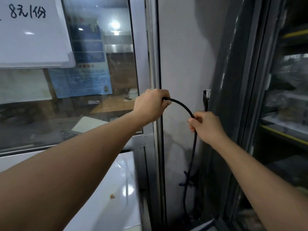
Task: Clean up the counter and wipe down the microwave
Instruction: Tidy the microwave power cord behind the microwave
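White counter (106,205), glass window (83,97), grey wall (183,55)

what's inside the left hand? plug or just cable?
A black cable enters the left hand at the fingers, arcs to the right hand, then drops to the floor. The curled fingers cover the cable's end, so a plug cannot be confirmed.
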Available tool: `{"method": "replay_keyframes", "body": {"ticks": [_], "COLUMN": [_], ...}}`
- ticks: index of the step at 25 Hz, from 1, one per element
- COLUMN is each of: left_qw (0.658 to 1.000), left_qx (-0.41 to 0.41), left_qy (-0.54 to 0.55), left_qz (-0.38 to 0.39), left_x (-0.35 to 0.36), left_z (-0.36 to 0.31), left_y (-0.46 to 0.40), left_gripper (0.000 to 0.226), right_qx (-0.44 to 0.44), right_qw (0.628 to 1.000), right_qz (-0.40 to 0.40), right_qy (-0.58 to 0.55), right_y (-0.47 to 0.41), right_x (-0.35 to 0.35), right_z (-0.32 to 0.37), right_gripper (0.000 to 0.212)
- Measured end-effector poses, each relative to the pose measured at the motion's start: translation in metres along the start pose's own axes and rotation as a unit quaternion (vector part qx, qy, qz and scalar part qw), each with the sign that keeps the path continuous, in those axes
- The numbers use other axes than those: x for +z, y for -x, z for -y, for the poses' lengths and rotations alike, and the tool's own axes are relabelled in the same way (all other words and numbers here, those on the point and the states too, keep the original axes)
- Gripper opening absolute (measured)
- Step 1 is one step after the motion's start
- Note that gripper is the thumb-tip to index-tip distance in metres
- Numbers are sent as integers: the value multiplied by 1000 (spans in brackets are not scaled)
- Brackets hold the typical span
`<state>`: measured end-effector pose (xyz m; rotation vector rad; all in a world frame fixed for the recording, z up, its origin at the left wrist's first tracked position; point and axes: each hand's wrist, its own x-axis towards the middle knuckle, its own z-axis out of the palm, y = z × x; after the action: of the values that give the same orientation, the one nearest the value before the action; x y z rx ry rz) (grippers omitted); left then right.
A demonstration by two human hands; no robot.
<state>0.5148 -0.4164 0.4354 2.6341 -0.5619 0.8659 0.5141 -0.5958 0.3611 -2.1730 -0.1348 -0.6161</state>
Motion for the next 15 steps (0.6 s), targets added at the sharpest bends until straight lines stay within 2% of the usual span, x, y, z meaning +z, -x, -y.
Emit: {"method": "replay_keyframes", "body": {"ticks": [3,5,9,15], "left_qw": [997,993,985,977], "left_qx": [-30,-39,-63,-63], "left_qy": [71,108,161,203], "left_qz": [-11,-10,-10,-9], "left_x": [-10,-17,-34,-56], "left_z": [3,5,10,19], "left_y": [4,7,16,35], "left_gripper": [12,15,14,17], "right_qx": [26,50,63,99], "right_qw": [998,997,989,994], "right_qz": [54,61,46,-16], "right_qy": [-20,-21,126,29], "right_y": [12,19,27,48], "right_x": [-4,-7,-24,-51], "right_z": [0,4,30,73], "right_gripper": [14,14,29,27]}}
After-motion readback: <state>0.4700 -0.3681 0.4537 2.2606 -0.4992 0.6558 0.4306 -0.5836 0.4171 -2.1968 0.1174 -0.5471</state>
